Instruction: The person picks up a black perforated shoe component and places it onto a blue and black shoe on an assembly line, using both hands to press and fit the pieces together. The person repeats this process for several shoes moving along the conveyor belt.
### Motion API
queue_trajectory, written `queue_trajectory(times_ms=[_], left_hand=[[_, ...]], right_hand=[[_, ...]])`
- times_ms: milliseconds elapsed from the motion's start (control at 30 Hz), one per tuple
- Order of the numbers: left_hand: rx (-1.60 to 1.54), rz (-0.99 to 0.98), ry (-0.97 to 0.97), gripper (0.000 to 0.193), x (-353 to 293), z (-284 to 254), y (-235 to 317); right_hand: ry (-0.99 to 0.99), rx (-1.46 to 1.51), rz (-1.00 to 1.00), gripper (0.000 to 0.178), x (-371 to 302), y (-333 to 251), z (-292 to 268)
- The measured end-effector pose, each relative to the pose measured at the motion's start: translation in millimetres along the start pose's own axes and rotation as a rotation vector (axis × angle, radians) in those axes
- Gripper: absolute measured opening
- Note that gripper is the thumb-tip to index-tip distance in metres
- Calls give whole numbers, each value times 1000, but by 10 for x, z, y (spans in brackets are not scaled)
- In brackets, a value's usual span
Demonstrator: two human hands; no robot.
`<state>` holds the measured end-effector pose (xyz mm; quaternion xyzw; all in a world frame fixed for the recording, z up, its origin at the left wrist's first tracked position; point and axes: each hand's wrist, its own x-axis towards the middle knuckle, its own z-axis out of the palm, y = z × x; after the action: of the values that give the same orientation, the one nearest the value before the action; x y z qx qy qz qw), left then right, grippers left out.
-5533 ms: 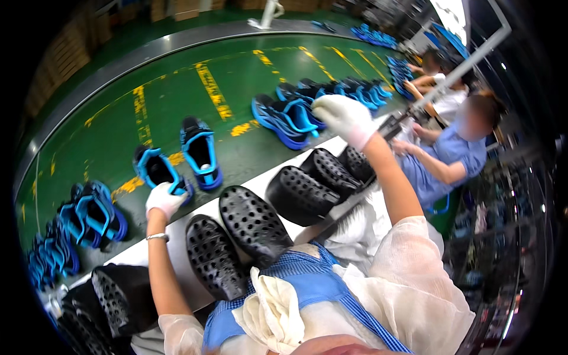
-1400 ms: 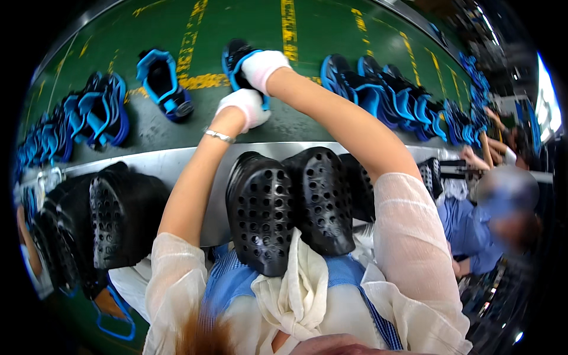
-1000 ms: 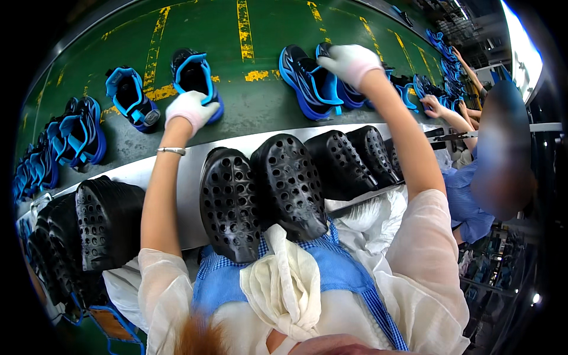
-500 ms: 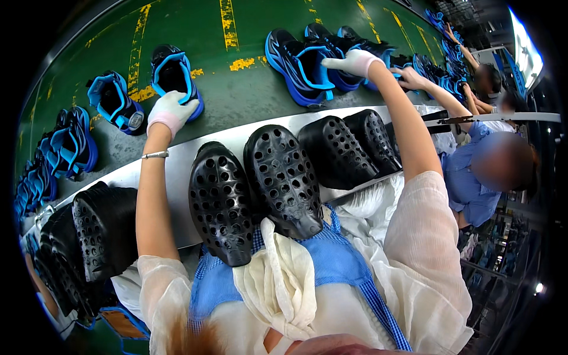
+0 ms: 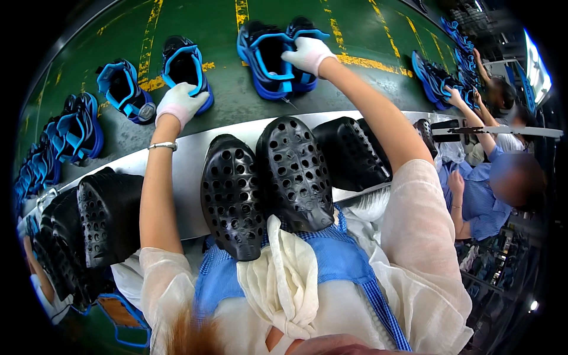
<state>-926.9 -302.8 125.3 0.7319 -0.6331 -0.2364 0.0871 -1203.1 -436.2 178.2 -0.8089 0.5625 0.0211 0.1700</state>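
Both my hands wear thin white gloves. My left hand (image 5: 182, 106) is closed at the heel end of a black and blue sneaker (image 5: 180, 65) on the green surface. To the left of it stands a similar sneaker (image 5: 121, 89). Farther right, my right hand (image 5: 309, 56) grips a pair of sneakers at their collars. The left sneaker (image 5: 266, 65) of that pair shows its open top, while the other sneaker (image 5: 305, 26) is partly covered by my hand. Two black perforated shoe lasts (image 5: 232, 192) stand upright close to my apron, between my forearms.
More black lasts stand on the metal ledge (image 5: 192, 219), at left (image 5: 106, 219) and right (image 5: 349, 151). Sneaker rows (image 5: 74, 130) line the green surface (image 5: 195, 18) at far left. A co-worker in blue (image 5: 479, 189) sits at right, reaching to other sneakers (image 5: 435, 83).
My right hand has moved left with the pair of sneakers, away from those near the co-worker. My left hand stays at its sneaker. The view has shifted slightly.
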Motion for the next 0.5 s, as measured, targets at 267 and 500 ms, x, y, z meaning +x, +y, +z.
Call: queue_trajectory(times_ms=[267, 500], left_hand=[[-114, 74, 134, 36, 18, 127, -84], [-94, 56, 204, 46, -113, 10, -63]], right_hand=[[128, 128, -284, 35, -801, 145, -700], [274, -146, 45, 21, -2619, 1072, -1369]])
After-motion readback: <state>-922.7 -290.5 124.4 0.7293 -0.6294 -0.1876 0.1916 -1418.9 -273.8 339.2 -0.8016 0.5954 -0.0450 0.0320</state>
